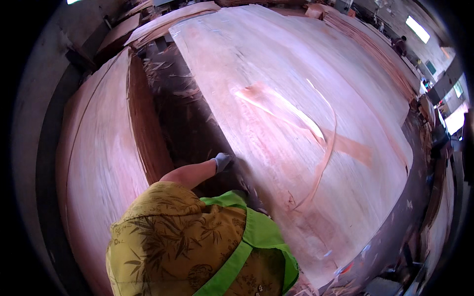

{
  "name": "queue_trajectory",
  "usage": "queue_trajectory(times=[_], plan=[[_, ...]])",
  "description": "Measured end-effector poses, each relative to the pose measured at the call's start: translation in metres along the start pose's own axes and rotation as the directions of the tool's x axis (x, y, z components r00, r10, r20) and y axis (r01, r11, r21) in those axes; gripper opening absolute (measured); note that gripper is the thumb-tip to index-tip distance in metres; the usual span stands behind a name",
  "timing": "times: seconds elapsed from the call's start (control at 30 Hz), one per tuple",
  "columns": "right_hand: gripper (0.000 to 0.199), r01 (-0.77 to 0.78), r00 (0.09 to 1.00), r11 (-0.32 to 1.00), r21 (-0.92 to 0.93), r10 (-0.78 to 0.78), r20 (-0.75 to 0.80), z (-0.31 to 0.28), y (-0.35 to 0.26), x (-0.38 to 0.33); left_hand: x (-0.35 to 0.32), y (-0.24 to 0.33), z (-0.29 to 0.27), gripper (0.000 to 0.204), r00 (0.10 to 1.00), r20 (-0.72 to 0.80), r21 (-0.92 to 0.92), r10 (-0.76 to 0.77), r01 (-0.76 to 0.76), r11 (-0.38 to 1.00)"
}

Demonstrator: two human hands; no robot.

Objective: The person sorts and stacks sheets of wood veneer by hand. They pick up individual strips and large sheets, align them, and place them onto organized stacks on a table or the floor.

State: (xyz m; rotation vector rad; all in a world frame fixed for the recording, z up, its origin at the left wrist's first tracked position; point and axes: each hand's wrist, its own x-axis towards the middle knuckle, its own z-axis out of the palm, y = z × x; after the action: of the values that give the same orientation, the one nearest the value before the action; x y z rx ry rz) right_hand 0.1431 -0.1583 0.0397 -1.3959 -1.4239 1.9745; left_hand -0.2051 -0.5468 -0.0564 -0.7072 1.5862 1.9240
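Observation:
My left hand (223, 162), in a light grey glove, reaches from a yellow patterned sleeve to the near left edge of a broad stack of pale wood veneer sheets (296, 64). Its fingers look curled closed beside that edge; what they hold, if anything, is hidden. On the top sheet lies a loose veneer strip (284, 111), partly curled up. A narrow, bent sliver of veneer (326, 165) crosses it. My right hand does not show; my body and the bright green apron (266, 229) cover the lower middle.
To the left stands another tall veneer stack (101, 148), with a dark gap (182, 123) holding scraps between the stacks. More layered sheets (365, 44) lie at the back right. A person (399, 45) is far off at the right. Debris (345, 276) litters the floor at lower right.

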Motion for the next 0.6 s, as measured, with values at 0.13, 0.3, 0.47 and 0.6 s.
queue_trajectory(times=[0.13,0.3,0.47,0.6], plan=[[0.044,-0.044,0.999,0.999,0.008,0.043,0.027,-0.002,0.014,-0.001,0.018,0.020,0.013,0.018,0.936,0.007,0.031,0.353,-0.353,0.935],[0.042,-0.067,0.997,0.996,0.056,0.069,-0.035,-0.004,0.027,-0.004,0.037,0.091,0.117,0.029,0.656,0.349,0.428,0.670,-0.747,0.509],[0.041,0.156,0.986,0.987,-0.038,-0.154,0.061,0.020,0.036,0.031,0.057,0.156,0.213,0.031,0.343,0.634,0.555,0.694,-0.826,-0.098],[0.034,-0.067,0.991,0.990,0.125,0.051,0.123,0.122,-0.054,0.064,0.118,0.188,0.254,0.035,0.374,0.698,0.659,0.611,-0.669,-0.344]])
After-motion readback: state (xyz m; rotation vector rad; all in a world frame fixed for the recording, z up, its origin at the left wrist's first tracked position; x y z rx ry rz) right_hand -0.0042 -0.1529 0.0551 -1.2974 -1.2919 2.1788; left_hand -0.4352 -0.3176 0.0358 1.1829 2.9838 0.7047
